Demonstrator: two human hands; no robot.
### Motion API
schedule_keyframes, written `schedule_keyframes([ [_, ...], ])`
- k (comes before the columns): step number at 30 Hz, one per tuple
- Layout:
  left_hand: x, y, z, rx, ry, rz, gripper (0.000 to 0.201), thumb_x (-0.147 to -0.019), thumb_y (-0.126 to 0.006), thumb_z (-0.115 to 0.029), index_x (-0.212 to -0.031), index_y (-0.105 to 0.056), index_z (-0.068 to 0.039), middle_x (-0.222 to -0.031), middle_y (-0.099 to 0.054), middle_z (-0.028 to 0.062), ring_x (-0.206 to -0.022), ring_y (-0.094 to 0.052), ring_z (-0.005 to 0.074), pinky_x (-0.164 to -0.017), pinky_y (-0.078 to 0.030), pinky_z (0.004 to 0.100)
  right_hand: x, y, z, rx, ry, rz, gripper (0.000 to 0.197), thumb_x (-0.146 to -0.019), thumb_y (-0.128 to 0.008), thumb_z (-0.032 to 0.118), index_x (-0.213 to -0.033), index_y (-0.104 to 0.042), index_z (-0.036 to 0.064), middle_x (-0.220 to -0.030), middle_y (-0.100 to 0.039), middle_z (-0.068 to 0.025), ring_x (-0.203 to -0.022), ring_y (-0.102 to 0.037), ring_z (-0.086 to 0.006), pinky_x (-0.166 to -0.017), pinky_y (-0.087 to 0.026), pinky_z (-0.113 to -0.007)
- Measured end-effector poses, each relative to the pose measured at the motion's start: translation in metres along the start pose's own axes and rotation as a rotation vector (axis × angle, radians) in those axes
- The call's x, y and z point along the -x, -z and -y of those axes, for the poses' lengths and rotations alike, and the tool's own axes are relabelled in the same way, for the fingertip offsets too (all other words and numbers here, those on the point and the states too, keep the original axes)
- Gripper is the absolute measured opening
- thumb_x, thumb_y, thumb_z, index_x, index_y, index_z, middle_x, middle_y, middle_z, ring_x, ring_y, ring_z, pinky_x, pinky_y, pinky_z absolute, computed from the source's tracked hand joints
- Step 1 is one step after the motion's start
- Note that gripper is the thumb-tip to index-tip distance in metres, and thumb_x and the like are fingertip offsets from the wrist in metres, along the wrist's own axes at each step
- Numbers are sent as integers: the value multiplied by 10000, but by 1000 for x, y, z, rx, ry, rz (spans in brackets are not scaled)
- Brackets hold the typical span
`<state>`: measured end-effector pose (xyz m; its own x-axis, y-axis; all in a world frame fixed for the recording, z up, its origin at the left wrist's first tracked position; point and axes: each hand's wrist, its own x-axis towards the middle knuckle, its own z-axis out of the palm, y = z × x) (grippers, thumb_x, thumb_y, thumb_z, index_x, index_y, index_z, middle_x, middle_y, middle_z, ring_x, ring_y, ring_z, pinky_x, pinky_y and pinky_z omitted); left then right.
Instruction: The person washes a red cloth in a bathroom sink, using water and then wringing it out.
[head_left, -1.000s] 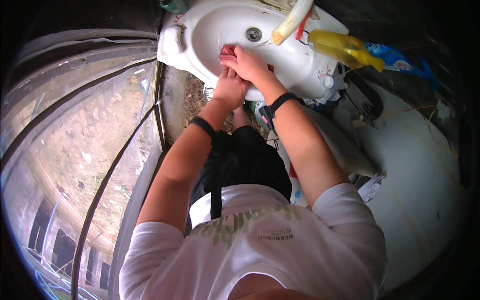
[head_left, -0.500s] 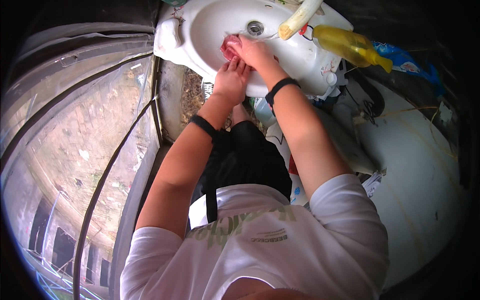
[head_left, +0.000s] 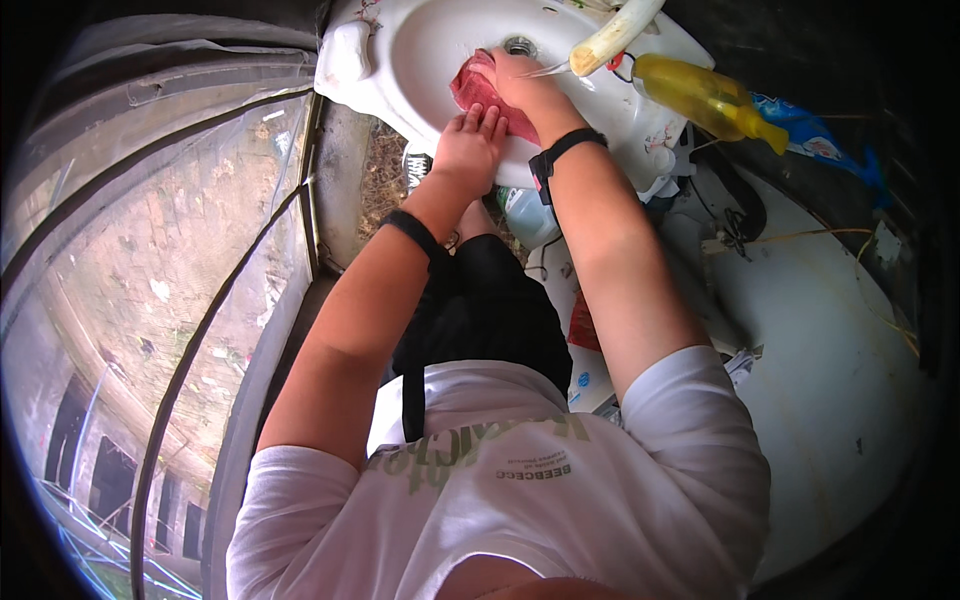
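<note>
A wet red cloth [head_left: 473,88] lies partly spread in the near half of the white washbasin [head_left: 415,50]. My right hand [head_left: 522,85] is closed on its upper part, close to the metal drain [head_left: 520,46]. My left hand [head_left: 470,148] holds the cloth's near edge at the basin's front rim, with its fingers over the fabric and its thumb hidden. More of the red cloth shows between the two hands. A thin stream of water runs from a pale pipe [head_left: 590,55] onto the back of my right hand.
A white soap-like lump [head_left: 349,52] sits on the basin's left ledge. Right of the pipe is a yellow bottle [head_left: 700,95], then a blue package [head_left: 815,135]. Below the basin stands a translucent container [head_left: 530,215]. A dark-framed clear sheet [head_left: 200,250] closes off the left side.
The red cloth, bunched between my hands before, is now more spread out. My right hand has shifted slightly up and right, under the water, while my left stays near the front rim.
</note>
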<state>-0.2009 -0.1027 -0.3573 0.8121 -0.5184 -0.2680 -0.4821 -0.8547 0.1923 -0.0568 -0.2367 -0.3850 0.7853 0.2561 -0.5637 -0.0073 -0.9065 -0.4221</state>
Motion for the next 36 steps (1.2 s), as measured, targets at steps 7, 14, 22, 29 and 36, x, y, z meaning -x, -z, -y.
schedule_keyframes([
  [7, 2, 20, 3, 148, 18, 113, 651, -929, -586, -242, -1547, -524, -47, -1633, -503, 166, -1494, -500, 356, -1218, -383, 456, 27, -23, 16, 70, -81, -20, 646, -1018, -549, 646, -1419, -616, 143, -1227, -724, -275, -1141, -679, -496, -1006, -526, -566],
  [14, 4, -3, -3, 31, 27, -64, 620, -891, -630, -218, -1495, -574, -92, -1544, -585, 156, -1466, -528, 355, -1179, -418, 462, 14, 2, 22, 66, -37, 136, 688, -997, -584, 653, -1317, -659, 49, -1171, -750, -255, -1092, -721, -451, -966, -566, -530],
  [22, -3, 3, -3, 79, 7, -28, 650, -896, -622, -208, -1527, -544, -72, -1597, -538, 174, -1473, -522, 351, -1166, -430, 474, 7, -11, -8, -12, -17, -61, 686, -1012, -548, 655, -1363, -597, 67, -1246, -707, -296, -1164, -672, -489, -1015, -513, -571],
  [29, 1, 13, -3, 65, 30, 174, 683, -926, -610, -219, -1575, -482, -48, -1641, -488, 181, -1529, -460, 348, -1211, -391, 461, 33, -13, 27, 102, -72, 52, 592, -1041, -534, 601, -1343, -594, 95, -1265, -724, -234, -1166, -691, -440, -986, -544, -545],
  [36, -2, 4, -7, 42, 40, 75, 664, -948, -592, -212, -1580, -475, -45, -1653, -471, 182, -1551, -428, 335, -1236, -365, 457, 11, -6, 11, 33, 23, 245, 658, -1047, -526, 606, -1347, -638, 32, -1306, -704, -266, -1170, -697, -450, -997, -550, -533],
])
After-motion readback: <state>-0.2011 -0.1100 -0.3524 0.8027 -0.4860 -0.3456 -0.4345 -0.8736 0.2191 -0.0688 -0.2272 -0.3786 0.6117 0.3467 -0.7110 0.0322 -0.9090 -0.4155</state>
